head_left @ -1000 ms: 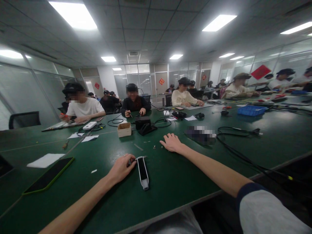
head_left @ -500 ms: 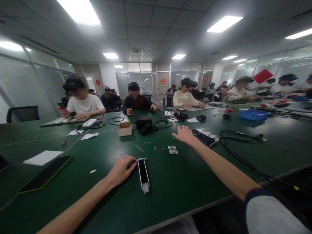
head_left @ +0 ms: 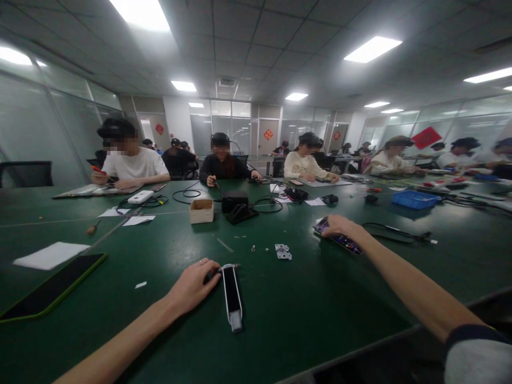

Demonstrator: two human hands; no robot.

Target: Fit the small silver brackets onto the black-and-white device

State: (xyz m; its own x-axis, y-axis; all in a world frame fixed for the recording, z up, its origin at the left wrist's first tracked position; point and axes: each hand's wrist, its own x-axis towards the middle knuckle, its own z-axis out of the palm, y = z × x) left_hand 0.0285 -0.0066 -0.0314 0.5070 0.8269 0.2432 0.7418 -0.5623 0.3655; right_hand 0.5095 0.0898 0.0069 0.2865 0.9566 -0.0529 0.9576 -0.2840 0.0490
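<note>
Silver plates between left hand and right hand could get bumped if phone slides; can't tell either grip tbh.

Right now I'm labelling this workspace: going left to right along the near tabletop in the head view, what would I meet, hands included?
Flat black slab with green edging, small white scrap, left hand, long white-framed black device, two small metal bits, flat silver metal plate, right hand, looped black cable.

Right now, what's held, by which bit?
The right hand grasps the phone by its far end. The left hand touches the far end of the white device; grip unclear.
</note>
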